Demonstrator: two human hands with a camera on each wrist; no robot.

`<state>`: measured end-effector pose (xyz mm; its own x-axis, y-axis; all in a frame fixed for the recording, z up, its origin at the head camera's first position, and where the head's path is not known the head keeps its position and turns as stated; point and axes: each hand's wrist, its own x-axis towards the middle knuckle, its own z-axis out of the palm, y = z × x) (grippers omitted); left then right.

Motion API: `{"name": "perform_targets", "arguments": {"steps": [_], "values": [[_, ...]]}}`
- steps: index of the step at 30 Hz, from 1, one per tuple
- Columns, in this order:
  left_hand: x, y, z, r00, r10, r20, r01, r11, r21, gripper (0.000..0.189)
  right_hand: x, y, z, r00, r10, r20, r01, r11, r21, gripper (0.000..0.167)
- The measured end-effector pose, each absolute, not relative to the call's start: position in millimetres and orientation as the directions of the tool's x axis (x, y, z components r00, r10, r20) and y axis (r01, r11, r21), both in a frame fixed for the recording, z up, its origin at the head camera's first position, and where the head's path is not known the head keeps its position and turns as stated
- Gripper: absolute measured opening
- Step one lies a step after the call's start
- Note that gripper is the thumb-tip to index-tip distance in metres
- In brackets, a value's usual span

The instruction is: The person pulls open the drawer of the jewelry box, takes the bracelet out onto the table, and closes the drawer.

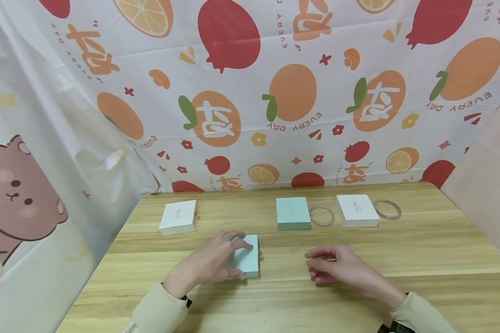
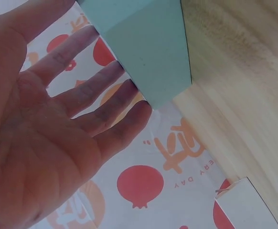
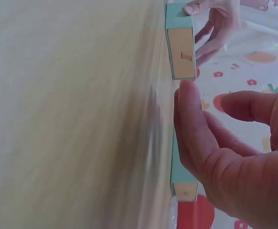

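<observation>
A light teal box (image 1: pixel 245 258) lies flat on the table in front of the person. Over it spreads the left hand (image 1: pixel 216 259), with the thumb at its near side and the fingertips at its top, as the left wrist view of the box (image 2: pixel 144 52) also shows. A tan end panel with a small tab marks the box (image 3: pixel 181 52) in the right wrist view. To the right, apart from the box, the right hand (image 1: pixel 337 266) rests near the tabletop with loosely bent fingers and nothing in it.
A white box (image 1: pixel 179 216) stands at the table's back left. Farther right are another teal box (image 1: pixel 293 213) with a ring-shaped bangle (image 1: pixel 332 217) beside it, and a white box (image 1: pixel 357 210) with a second bangle (image 1: pixel 393 217). Fruit-printed cloth (image 1: pixel 250 152) hangs behind the wooden table (image 1: pixel 287 296).
</observation>
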<state>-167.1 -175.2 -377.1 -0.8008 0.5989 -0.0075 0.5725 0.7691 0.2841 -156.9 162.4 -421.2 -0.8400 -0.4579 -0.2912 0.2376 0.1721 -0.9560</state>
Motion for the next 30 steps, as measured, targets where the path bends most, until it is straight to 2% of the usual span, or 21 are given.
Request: {"name": "perform_targets", "arguments": {"steps": [15,20,30], "values": [[-166,-177,-377,-0.794,0.607,-0.033,0.573,0.767,0.289,0.062,-177,93,-416,-0.865,-0.463,-0.191,0.053,0.294,-0.954,0.030],[-167,-180,-373,-0.792,0.608,-0.056,0.556,0.755,0.348,0.061,-182,72,-421,-0.875,-0.450,-0.179,0.067,0.253,-0.965,0.029],[-173,-185,-377,-0.775,0.629,-0.057,0.577,0.742,0.343,0.054,-192,50,-422,-0.880,-0.415,-0.230,0.144,0.228,-0.963,0.013]]}}
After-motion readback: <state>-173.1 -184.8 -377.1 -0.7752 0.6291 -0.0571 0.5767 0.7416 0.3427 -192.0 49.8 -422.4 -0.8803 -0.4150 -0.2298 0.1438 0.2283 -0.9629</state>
